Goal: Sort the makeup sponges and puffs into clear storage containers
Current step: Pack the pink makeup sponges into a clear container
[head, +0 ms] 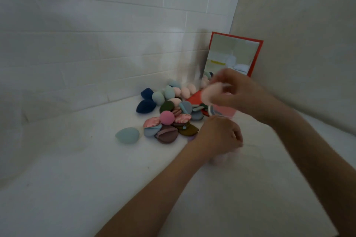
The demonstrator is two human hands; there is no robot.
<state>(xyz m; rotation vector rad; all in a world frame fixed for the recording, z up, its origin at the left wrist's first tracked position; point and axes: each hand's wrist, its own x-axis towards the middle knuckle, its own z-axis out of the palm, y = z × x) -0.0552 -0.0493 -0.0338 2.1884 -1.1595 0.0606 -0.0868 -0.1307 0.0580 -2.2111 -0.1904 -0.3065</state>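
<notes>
The right hand (pixel 234 90) pinched a pale pink sponge (pixel 211 93) over the clear container (pixel 221 113), which the left hand (pixel 221 136) gripped on the surface (pixel 77 179) — a blurred, hurried drop could miss its mouth, or tip it into the pile (pixel 169 113).

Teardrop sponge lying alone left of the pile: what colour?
Pale blue-green teardrop sponge, clearest in the head view.

head view | from above, facing forward-down into tiled corner | close over white counter (pixel 77 188)
</notes>
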